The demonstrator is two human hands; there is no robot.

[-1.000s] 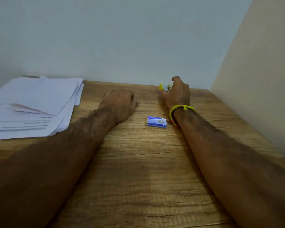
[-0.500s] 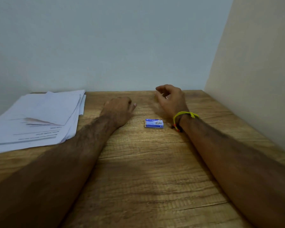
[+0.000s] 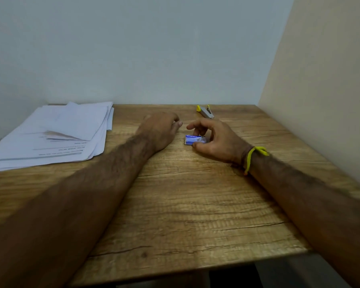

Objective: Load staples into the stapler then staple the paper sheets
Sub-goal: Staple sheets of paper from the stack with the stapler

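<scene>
Although both hands are on the wooden table [image 3: 195,215], the task looks barely begun. The right hand [image 3: 214,140], a yellow cord tied at its wrist, has thumb and fingers curled around the small blue-and-white cardboard staple box [image 3: 194,139], which lies flat on the wood and appears closed; whether the grip is firm enough to lift it I cannot tell. Just to the left of that box, the left hand [image 3: 159,129] rests knuckles-up with fingers loosely curled, holding nothing. Beyond the right hand's fingertips, apart from them, lies the small grey metal stapler with yellow ends [image 3: 205,111], untouched. Well left of the left hand sits the loose pile of white printed paper sheets [image 3: 56,134]. Opening the box, loading and stapling all seem left to do.
</scene>
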